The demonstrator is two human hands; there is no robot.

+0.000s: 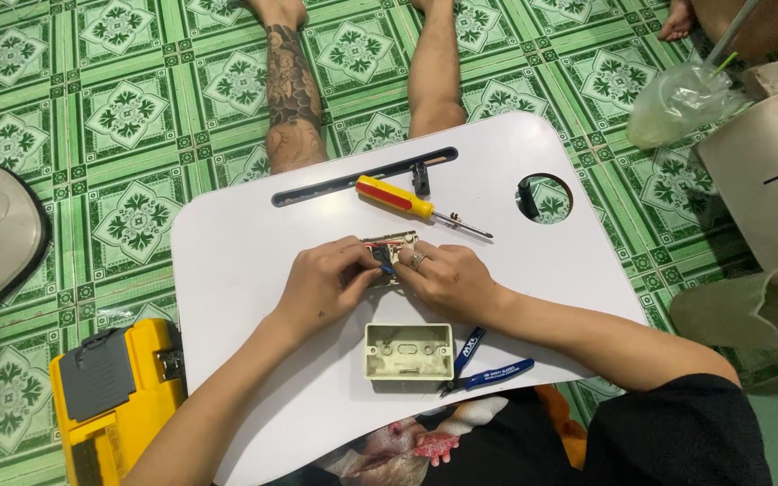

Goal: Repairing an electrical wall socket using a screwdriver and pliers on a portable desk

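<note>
both hands together on a small switch module [391, 250] mid-desk: left hand [321, 286] pinches its near-left side, right hand [447, 281] covers the right side, fingers curled over it, ring on one finger. something small and blue sits between the fingertips, can't tell what it is. module is held just above or on the white desk [245, 261], can't tell which

step looks like fiddling with the module's insides by hand, not with tools: yellow-and-red screwdriver [411, 204] lies loose just beyond the hands, blue-handled cutters [483, 364] lie near the right forearm, both untouched. cream plastic box [409, 351] sits open side up, empty, just in front of the hands

next move likely needs one hand to keep the module pinned while the other frees up for a tool; small part, grip is the risk
</note>
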